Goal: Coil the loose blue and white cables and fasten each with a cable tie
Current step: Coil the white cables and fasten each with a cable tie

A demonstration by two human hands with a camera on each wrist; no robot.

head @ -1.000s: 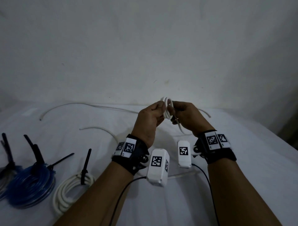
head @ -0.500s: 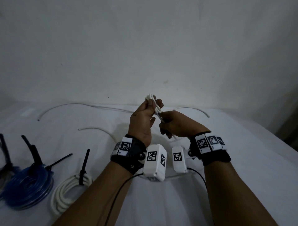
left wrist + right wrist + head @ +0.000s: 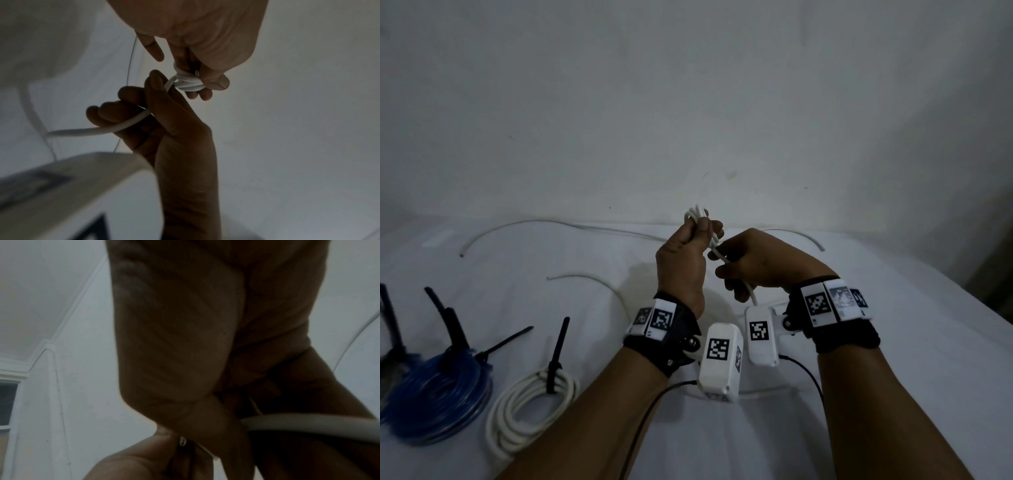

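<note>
My left hand [image 3: 702, 229] is raised above the white-covered table and pinches a small coil of white cable [image 3: 697, 216] between thumb and fingers. The left wrist view shows the same white coil [image 3: 188, 82] clamped under my thumb. Just below and to the right, my right hand [image 3: 726, 263] curls round the loose strand [image 3: 717, 255] running out of the coil. That strand [image 3: 123, 126] passes through the right fingers and trails down toward the table. The right wrist view shows my palm with the white strand [image 3: 308, 423] crossing it.
At the left lie a tied blue coil [image 3: 434, 394] and a tied white coil [image 3: 530, 407], each with a black cable tie [image 3: 556, 356] sticking up. Loose white cables [image 3: 551, 226] [image 3: 592, 281] curve across the table [image 3: 893, 428] behind my hands. A wall stands close behind.
Both hands shifted left. The left hand kept the coil up while the right hand came off the coil and dropped lower along the strand.
</note>
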